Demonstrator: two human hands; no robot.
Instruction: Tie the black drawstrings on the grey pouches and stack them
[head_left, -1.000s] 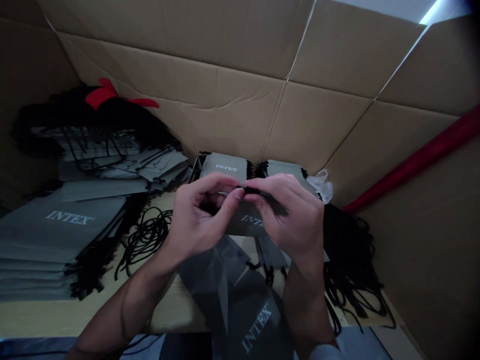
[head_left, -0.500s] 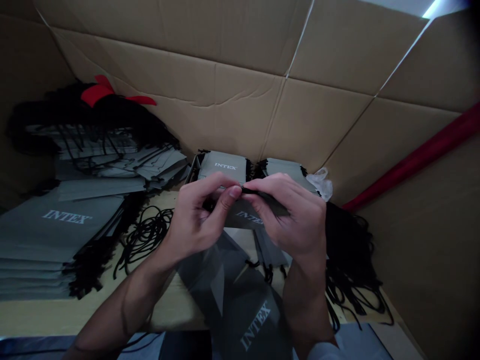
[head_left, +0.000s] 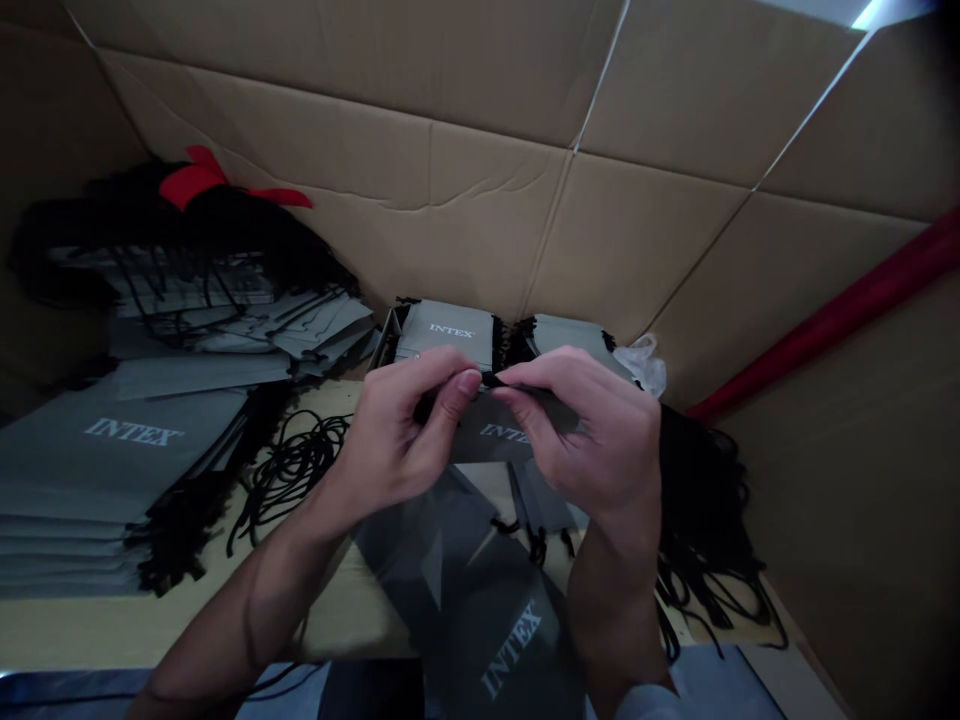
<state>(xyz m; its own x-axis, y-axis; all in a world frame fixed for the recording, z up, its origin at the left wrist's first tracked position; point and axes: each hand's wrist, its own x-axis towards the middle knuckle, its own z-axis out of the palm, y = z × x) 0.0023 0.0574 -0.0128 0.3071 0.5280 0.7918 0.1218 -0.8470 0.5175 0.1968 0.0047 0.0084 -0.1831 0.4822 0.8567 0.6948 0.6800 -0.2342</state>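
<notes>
My left hand [head_left: 397, 440] and my right hand [head_left: 592, 430] meet fingertip to fingertip above the table, both pinched on a black cord at the top edge of a grey INTEX drawstring bag [head_left: 487, 600]. The bag hangs down from my fingers toward the near table edge, its white logo showing low in the view. The cord's end between my thumbs is mostly hidden.
A stack of grey INTEX bags [head_left: 105, 470] lies at left, a messier heap with black cords and a red ribbon [head_left: 191, 180] behind it. Loose black cords [head_left: 292, 465] lie on the table, more [head_left: 705, 520] at right. Two small bag stacks [head_left: 450, 330] stand against the cardboard wall [head_left: 465, 210].
Both hands stay pinched together in nearly the same place; the fingers shift slightly on the cord and the bag's top edge sits a little lower.
</notes>
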